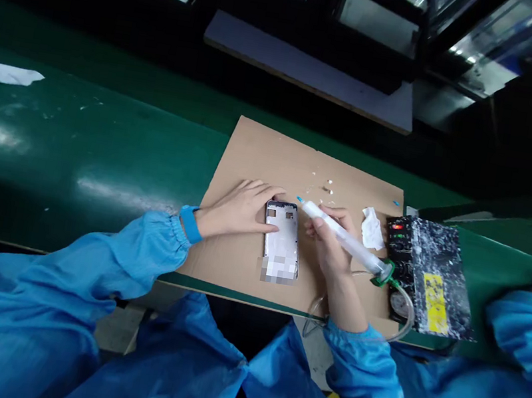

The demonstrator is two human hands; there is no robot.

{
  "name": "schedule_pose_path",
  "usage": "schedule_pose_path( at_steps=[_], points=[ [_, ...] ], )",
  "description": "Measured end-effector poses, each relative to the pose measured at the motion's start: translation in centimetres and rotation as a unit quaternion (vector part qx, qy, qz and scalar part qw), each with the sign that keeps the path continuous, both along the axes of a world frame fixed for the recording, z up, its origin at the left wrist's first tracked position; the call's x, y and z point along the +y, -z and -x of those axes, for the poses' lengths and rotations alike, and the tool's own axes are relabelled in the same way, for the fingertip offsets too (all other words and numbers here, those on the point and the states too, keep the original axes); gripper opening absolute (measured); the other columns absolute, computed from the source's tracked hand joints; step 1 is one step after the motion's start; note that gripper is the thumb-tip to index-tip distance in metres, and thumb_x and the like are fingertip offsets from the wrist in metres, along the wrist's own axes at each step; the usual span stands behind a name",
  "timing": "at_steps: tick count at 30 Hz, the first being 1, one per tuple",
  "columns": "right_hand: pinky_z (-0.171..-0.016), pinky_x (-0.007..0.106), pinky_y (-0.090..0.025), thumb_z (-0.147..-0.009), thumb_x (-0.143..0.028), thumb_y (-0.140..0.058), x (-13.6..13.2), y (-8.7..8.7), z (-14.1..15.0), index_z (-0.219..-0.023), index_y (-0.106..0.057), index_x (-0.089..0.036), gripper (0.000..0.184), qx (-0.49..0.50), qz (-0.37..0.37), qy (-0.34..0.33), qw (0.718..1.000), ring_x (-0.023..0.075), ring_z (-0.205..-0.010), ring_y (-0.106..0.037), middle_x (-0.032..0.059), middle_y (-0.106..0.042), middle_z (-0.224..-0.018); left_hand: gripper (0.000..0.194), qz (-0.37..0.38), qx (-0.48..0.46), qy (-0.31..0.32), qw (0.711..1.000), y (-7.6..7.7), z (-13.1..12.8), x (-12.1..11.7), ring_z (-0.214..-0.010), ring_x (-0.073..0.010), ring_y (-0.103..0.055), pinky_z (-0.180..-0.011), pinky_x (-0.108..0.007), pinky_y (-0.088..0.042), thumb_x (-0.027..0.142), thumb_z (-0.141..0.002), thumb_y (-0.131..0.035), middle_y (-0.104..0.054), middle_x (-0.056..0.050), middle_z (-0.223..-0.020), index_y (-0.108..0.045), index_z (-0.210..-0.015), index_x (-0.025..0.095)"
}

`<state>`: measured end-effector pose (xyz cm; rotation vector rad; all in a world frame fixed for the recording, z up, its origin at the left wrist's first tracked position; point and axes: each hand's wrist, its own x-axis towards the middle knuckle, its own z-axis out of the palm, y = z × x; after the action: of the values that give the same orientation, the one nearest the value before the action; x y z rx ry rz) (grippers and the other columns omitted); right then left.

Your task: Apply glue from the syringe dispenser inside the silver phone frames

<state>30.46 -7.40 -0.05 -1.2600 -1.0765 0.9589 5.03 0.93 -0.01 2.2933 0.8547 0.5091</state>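
Observation:
A phone housing (282,239), with a pale inner face and a dark rim, lies on a cardboard sheet (247,156). My left hand (244,208) grips its upper left part, the thumb over the inner face and the fingers by the top edge. In my right hand (335,240) is a dispensing syringe (348,239) with white contents, held at a slant like a pen. Its blue tip (299,199) is just above the housing's top right corner; I cannot tell if it touches. A green cap (382,272) and a clear hose (408,302) fit its rear end.
A black dispenser box (435,279) with lit displays and a yellow label stands at right. Crumpled paper (372,228) and white crumbs (330,182) lie on the cardboard. Another paper (3,73) is on the green bench (101,153) at left. Co-workers' arms show at both sides.

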Motion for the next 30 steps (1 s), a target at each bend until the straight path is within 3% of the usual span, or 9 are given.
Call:
schedule_pose_path(
  at_steps=[4, 7, 15, 30],
  points=[
    [-0.048, 0.025, -0.045, -0.086, -0.058, -0.096, 1.0, 1.2, 0.5, -0.091, -0.065, -0.027, 0.044, -0.005, 0.009, 0.03, 1.0, 0.0131, -0.049, -0.057, -0.0065, -0.064, -0.063, 0.074, 0.013, -0.006, -0.001, 1.0, 0.2, 0.0, 0.0, -0.139, -0.034, -0.065, -0.12, -0.05, -0.046, 0.048, -0.096, -0.089, -0.072, -0.008, -0.151, -0.054, -0.158, 0.028],
    [-0.046, 0.024, -0.038, -0.086, -0.057, -0.094, 0.7, 1.8, 0.6, -0.085, -0.063, -0.026, 0.043, -0.017, 0.014, 0.049, 0.999, 0.0115, -0.044, -0.05, -0.0077, -0.061, -0.057, 0.078, 0.012, -0.017, -0.007, 1.0, 0.6, 0.0, -0.1, -0.138, -0.0333, -0.066, -0.121, -0.05, -0.046, 0.048, -0.096, -0.09, -0.074, -0.007, -0.148, -0.051, -0.161, 0.028],
    [-0.047, 0.03, -0.047, -0.088, -0.071, -0.09, 0.4, 1.2, 1.1, -0.087, -0.066, -0.027, 0.05, -0.125, 0.031, 0.032, 0.991, 0.0157, -0.047, -0.056, -0.0035, -0.065, -0.061, 0.079, 0.027, -0.004, -0.01, 1.0, 0.4, -0.1, -0.2, -0.139, -0.0348, -0.065, -0.12, -0.05, -0.046, 0.048, -0.096, -0.089, -0.073, -0.007, -0.148, -0.05, -0.163, 0.03],
    [-0.047, 0.029, -0.049, -0.092, -0.071, -0.09, 0.4, 1.3, 1.2, -0.09, -0.067, -0.027, 0.05, -0.131, 0.021, 0.03, 0.991, 0.0153, -0.048, -0.058, -0.0037, -0.065, -0.062, 0.079, 0.025, 0.004, -0.009, 1.0, -0.1, -0.1, -0.1, -0.138, -0.0351, -0.065, -0.119, -0.049, -0.046, 0.048, -0.095, -0.091, -0.074, -0.008, -0.147, -0.052, -0.161, 0.027]
  ],
)
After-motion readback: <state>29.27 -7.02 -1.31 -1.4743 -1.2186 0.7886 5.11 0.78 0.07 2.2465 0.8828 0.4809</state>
